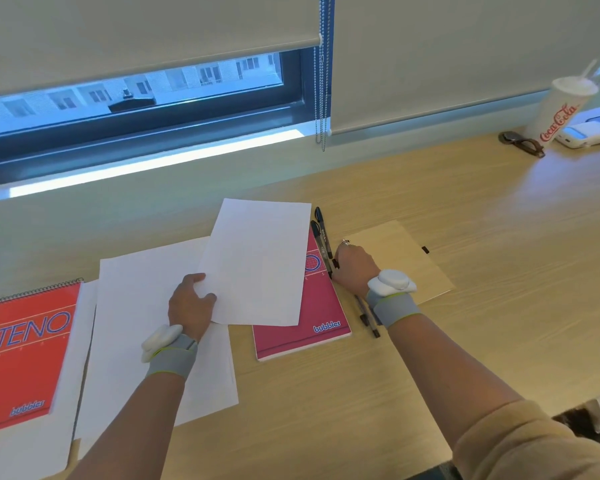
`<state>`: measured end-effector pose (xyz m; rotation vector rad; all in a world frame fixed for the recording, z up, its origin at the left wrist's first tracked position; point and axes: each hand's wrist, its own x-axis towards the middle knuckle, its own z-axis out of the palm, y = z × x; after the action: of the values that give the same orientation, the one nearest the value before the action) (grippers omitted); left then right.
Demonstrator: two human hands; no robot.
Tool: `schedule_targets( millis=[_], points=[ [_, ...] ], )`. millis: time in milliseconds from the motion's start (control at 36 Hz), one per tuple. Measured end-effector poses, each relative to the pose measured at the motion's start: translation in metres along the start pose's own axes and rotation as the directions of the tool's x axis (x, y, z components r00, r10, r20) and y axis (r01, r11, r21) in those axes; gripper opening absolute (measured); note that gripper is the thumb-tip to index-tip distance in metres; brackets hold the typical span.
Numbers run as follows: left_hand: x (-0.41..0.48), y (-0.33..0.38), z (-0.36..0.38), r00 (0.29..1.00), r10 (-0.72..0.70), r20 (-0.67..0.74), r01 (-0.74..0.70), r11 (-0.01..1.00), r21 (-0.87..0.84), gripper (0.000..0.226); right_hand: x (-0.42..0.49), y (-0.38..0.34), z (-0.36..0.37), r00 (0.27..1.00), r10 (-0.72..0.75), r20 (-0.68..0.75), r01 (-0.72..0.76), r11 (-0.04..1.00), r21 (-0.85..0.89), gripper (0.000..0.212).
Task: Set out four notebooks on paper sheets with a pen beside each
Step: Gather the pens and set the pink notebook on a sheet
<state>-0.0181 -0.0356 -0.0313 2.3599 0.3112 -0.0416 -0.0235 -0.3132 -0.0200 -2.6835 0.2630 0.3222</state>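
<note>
My left hand [191, 304] pinches the lower left corner of a white paper sheet [257, 261], held lifted over a pink notebook [305, 317]. Below it another white sheet [136, 306] lies flat on the desk. At the far left a red STENO notebook [25, 358] rests on a further sheet [80, 344]. My right hand [355, 270] rests beside the pink notebook, fingers curled at two black pens [323, 237]. More dark pens [369, 318] lie under my right wrist. A tan notebook [406, 258] lies to the right of that hand.
A wooden desk [465, 341] runs under a window with roller blinds and a bead chain [321, 98]. At the far right back stand a Coca-Cola cup [561, 116], a white device [587, 133] and a wristwatch [522, 143].
</note>
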Motion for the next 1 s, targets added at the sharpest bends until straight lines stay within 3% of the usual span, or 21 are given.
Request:
schedule_targets(
  millis=[361,556,750,833,889,944,1000],
  points=[
    [0.000,0.000,0.000,1.000,-0.013,0.006,0.013,1.000,-0.015,0.043,0.034,-0.021,-0.002,0.965,0.009,-0.263,0.022,0.993,0.116,0.030],
    [0.001,-0.002,-0.002,1.000,-0.006,0.006,0.006,1.000,-0.019,0.043,0.053,-0.028,0.008,0.980,0.042,-0.195,-0.043,0.999,0.001,0.032],
    [0.000,-0.003,0.000,1.000,0.020,-0.001,-0.020,1.000,-0.017,0.041,0.057,-0.027,0.014,0.971,0.117,-0.210,-0.118,0.993,0.009,0.030],
    [0.000,-0.003,-0.001,1.000,0.026,-0.005,-0.026,1.000,-0.011,0.041,0.059,-0.033,0.019,0.953,0.067,-0.296,-0.101,0.990,-0.101,0.014],
    [0.000,-0.003,-0.001,0.999,0.035,-0.002,-0.035,0.999,-0.009,0.041,0.059,-0.038,0.018,0.940,0.156,-0.304,-0.156,0.987,0.024,0.019],
    [0.000,-0.003,-0.002,0.999,0.046,0.000,-0.046,0.999,-0.011,0.042,0.066,-0.042,0.019,0.940,0.216,-0.265,-0.191,0.975,0.117,0.006],
    [0.000,-0.003,-0.002,0.999,0.054,0.000,-0.054,0.998,-0.011,0.042,0.059,-0.050,0.012,0.921,0.172,-0.348,-0.126,0.980,0.151,0.013]
  ],
)
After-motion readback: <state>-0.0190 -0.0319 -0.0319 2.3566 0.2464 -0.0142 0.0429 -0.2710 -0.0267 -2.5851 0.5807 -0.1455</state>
